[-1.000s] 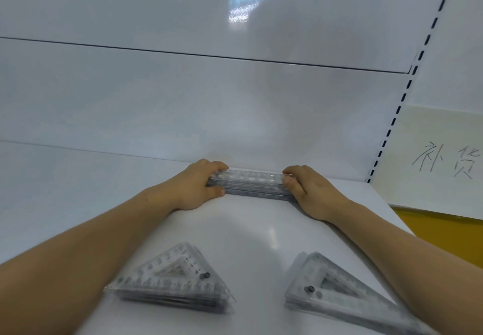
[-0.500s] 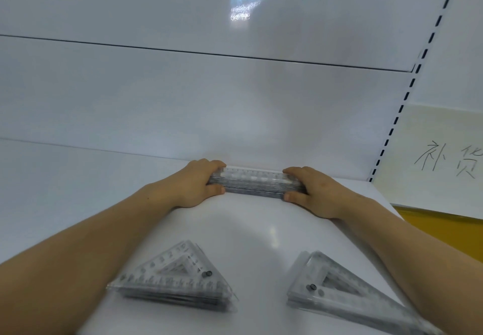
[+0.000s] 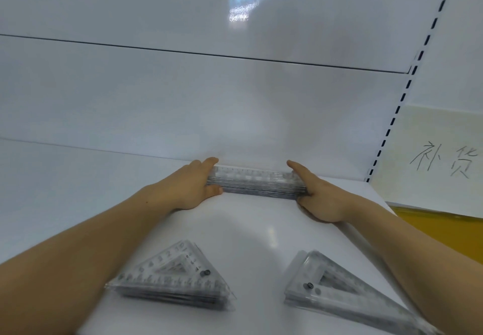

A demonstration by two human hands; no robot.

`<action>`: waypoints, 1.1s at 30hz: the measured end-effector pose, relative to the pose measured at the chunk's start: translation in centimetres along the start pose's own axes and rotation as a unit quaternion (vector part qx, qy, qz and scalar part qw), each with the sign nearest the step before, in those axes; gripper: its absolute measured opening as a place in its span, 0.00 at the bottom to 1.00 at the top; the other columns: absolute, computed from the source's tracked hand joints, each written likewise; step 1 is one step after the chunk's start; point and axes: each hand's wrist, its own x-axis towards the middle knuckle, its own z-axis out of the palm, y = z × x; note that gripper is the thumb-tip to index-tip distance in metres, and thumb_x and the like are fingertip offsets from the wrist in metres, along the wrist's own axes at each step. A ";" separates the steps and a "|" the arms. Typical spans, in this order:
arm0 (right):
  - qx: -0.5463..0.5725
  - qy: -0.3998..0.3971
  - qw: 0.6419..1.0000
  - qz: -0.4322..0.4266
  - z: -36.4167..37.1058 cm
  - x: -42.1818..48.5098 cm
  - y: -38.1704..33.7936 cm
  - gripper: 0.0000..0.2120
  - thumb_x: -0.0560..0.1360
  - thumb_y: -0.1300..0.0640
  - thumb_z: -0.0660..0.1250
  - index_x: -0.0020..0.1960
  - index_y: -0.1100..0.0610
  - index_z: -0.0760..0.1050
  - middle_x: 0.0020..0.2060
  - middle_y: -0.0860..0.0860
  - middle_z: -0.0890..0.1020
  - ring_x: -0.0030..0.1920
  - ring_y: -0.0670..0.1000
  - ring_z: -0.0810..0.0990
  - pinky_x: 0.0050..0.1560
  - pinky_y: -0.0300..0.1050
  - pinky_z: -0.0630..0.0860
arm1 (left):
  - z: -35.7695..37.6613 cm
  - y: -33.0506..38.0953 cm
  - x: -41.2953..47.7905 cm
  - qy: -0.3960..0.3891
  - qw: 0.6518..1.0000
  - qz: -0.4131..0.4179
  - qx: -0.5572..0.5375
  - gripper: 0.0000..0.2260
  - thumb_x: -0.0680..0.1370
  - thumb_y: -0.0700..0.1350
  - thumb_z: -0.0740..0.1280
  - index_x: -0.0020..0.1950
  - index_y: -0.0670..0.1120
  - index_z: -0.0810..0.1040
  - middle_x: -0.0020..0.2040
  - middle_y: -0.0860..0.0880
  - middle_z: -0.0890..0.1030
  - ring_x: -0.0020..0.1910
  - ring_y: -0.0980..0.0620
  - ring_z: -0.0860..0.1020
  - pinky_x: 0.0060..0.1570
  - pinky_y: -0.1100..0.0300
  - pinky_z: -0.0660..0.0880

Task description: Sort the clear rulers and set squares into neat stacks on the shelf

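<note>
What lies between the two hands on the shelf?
The stack of clear rulers, in the head view; the left hand and right hand press against its ends.

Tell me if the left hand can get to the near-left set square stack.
Probably yes: the left hand presses the end of the ruler stack, and only bare shelf lies between it and the left set square stack.
</note>
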 end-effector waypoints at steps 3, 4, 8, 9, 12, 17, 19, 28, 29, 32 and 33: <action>0.050 0.047 0.998 -0.006 0.0 0.0 0.1 0.26 0.80 0.52 0.60 0.75 0.47 0.56 0.71 0.46 0.65 0.62 0.46 0.68 0.62 0.36 0.60 | -0.3 -0.2 -0.1 -0.008 0.999 -0.011 -0.038 0.32 0.77 0.60 0.62 0.76 0.53 0.53 0.70 0.47 0.66 0.66 0.46 0.69 0.65 0.55 0.66; 0.057 0.059 0.997 -0.006 0.1 0.1 0.1 0.23 0.80 0.49 0.58 0.74 0.49 0.60 0.69 0.46 0.67 0.64 0.45 0.67 0.63 0.36 0.59 | -0.5 -0.6 0.0 -0.007 0.998 -0.015 -0.055 0.30 0.77 0.60 0.60 0.75 0.52 0.55 0.69 0.48 0.68 0.66 0.46 0.70 0.65 0.55 0.67; 0.021 0.095 0.995 -0.020 0.4 0.8 -0.1 0.17 0.82 0.51 0.52 0.67 0.54 0.70 0.61 0.49 0.74 0.63 0.49 0.70 0.59 0.36 0.60 | -0.4 -1.5 0.1 -0.013 0.999 0.017 -0.039 0.19 0.80 0.56 0.55 0.67 0.48 0.67 0.54 0.49 0.72 0.56 0.47 0.73 0.57 0.55 0.69; 0.017 0.100 0.994 -0.027 0.5 0.9 -0.2 0.16 0.83 0.53 0.52 0.65 0.55 0.71 0.58 0.50 0.75 0.62 0.50 0.71 0.56 0.36 0.61 | -0.4 -1.5 0.1 -0.012 0.999 0.022 -0.039 0.18 0.81 0.55 0.54 0.66 0.48 0.68 0.52 0.49 0.72 0.54 0.48 0.73 0.57 0.55 0.69; 0.023 0.110 0.993 -0.027 0.7 1.1 -0.1 0.16 0.82 0.53 0.52 0.65 0.55 0.71 0.56 0.49 0.73 0.61 0.50 0.70 0.57 0.35 0.60 | -0.2 -1.7 0.2 0.004 0.998 0.026 -0.058 0.15 0.81 0.55 0.52 0.60 0.50 0.71 0.50 0.49 0.73 0.52 0.48 0.73 0.55 0.55 0.69; 0.007 0.083 0.996 -0.018 0.1 0.5 0.4 0.24 0.79 0.48 0.60 0.73 0.51 0.62 0.59 0.44 0.68 0.58 0.44 0.69 0.59 0.35 0.61 | -0.3 -1.7 0.0 0.011 0.993 0.020 -0.114 0.15 0.81 0.53 0.55 0.65 0.49 0.70 0.58 0.51 0.73 0.57 0.52 0.72 0.56 0.61 0.65; -0.003 0.092 0.996 -0.019 -0.1 0.4 0.5 0.24 0.78 0.48 0.63 0.72 0.52 0.65 0.58 0.44 0.70 0.58 0.45 0.70 0.58 0.35 0.62 | -0.3 -1.8 -0.1 0.009 0.992 0.014 -0.126 0.17 0.81 0.53 0.57 0.69 0.51 0.68 0.60 0.53 0.72 0.59 0.53 0.72 0.59 0.61 0.66; -0.014 0.104 0.994 -0.025 -0.3 0.3 0.3 0.23 0.78 0.48 0.64 0.70 0.52 0.67 0.64 0.49 0.74 0.56 0.44 0.69 0.57 0.34 0.62 | -0.6 -1.6 -0.3 0.029 0.990 0.000 -0.140 0.16 0.80 0.51 0.61 0.68 0.52 0.70 0.52 0.53 0.74 0.49 0.54 0.73 0.51 0.62 0.67; -0.011 0.098 0.995 -0.021 -0.4 0.3 0.4 0.24 0.77 0.48 0.64 0.71 0.51 0.66 0.65 0.49 0.73 0.57 0.44 0.70 0.58 0.35 0.63 | -0.7 -1.6 -0.4 0.027 0.991 0.001 -0.134 0.18 0.80 0.52 0.61 0.69 0.53 0.69 0.55 0.53 0.74 0.50 0.54 0.73 0.51 0.63 0.67; -0.002 0.071 0.997 -0.005 -0.8 0.0 0.0 0.27 0.77 0.44 0.64 0.73 0.49 0.62 0.67 0.48 0.70 0.62 0.48 0.71 0.62 0.38 0.64 | -1.7 -1.6 -0.7 -0.006 0.993 -0.013 -0.115 0.27 0.76 0.57 0.64 0.74 0.56 0.60 0.61 0.54 0.71 0.53 0.54 0.73 0.53 0.64 0.66; -0.003 0.065 0.998 -0.003 -1.0 -0.1 0.0 0.28 0.77 0.43 0.63 0.74 0.48 0.61 0.68 0.47 0.70 0.64 0.49 0.70 0.63 0.39 0.65 | -2.1 -1.7 -0.8 -0.017 0.994 -0.023 -0.104 0.31 0.75 0.59 0.64 0.75 0.56 0.57 0.64 0.54 0.70 0.55 0.54 0.73 0.54 0.63 0.66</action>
